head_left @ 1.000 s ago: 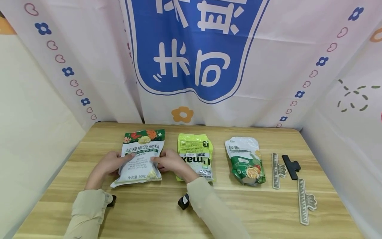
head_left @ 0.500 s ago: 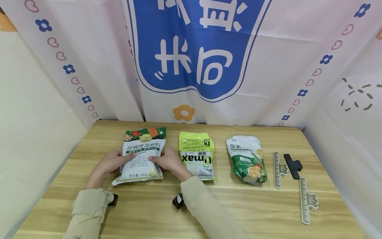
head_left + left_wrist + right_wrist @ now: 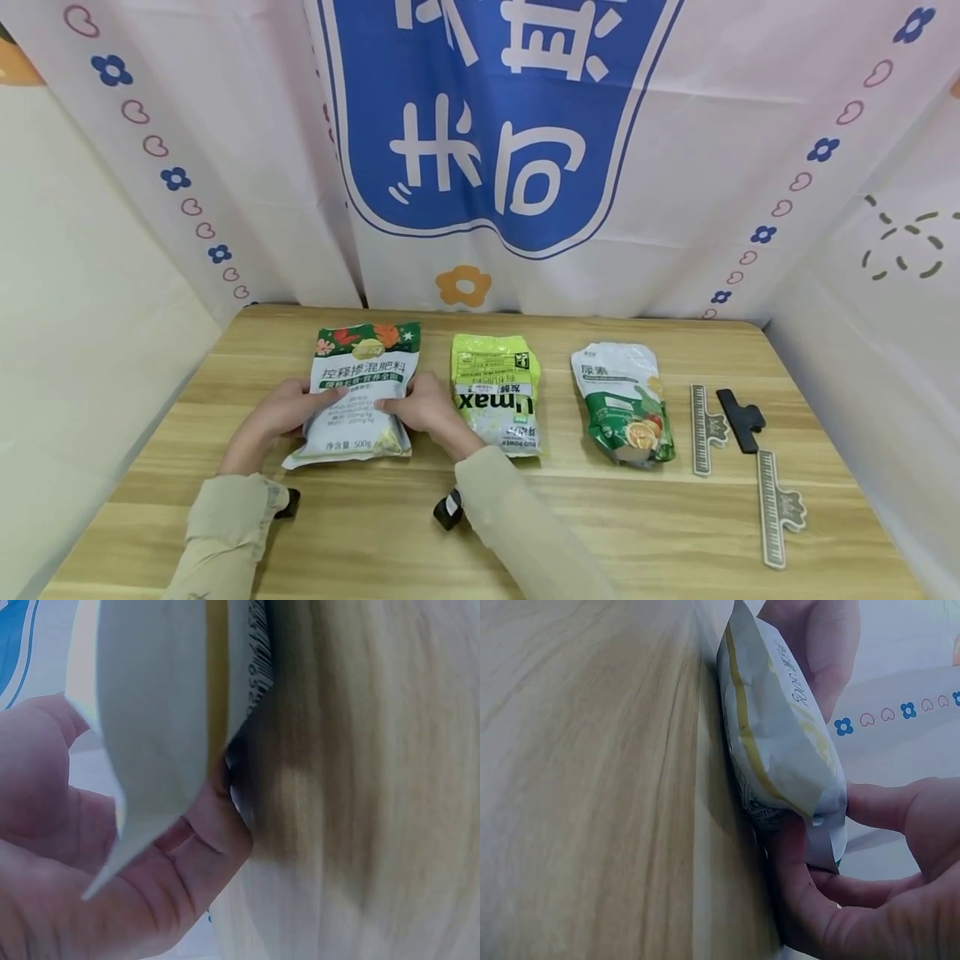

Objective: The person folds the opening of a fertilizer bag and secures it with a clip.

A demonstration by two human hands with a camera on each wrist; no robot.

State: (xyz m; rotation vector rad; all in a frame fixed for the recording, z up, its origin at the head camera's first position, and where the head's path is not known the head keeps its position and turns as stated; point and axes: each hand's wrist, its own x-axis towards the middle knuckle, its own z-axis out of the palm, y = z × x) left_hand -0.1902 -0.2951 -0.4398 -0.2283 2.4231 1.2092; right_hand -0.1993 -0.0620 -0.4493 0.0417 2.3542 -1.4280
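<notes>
Supporting the bag [image 3: 360, 425] near the left end of the desk [image 3: 360, 542], two hands hold it from opposite sides, printed face upward. The left grip [image 3: 285, 408] pinches one side edge, thumb on the face, fingers tucked beneath. The right grip [image 3: 427, 408] does likewise at the other edge. Each is parted only by the bag's thickness. Both wrist views show fingers between the bag's underside and the desk; whether any weight rests on the wood cannot be determined.

Risks, as judged:

Slippage. The film looks smooth and creased, and the contents would probably shift. Uneven thumb pressure could let one side sag or turn out of the hold.

Spillage. Closure of the far green edge cannot be verified from these views. Should it be unsealed, a hard squeeze or a downward tilt of that edge could push contents out.

Collision. The yellow bag [image 3: 495, 379] lies just beside the right grip; a sideways swing of that wrist could knock it askew. The black device [image 3: 448, 510] beneath the right cuff could likewise catch its near edge.

The pouch [image 3: 624, 404] and clips [image 3: 769, 508] lie well apart, at low exposure.
</notes>
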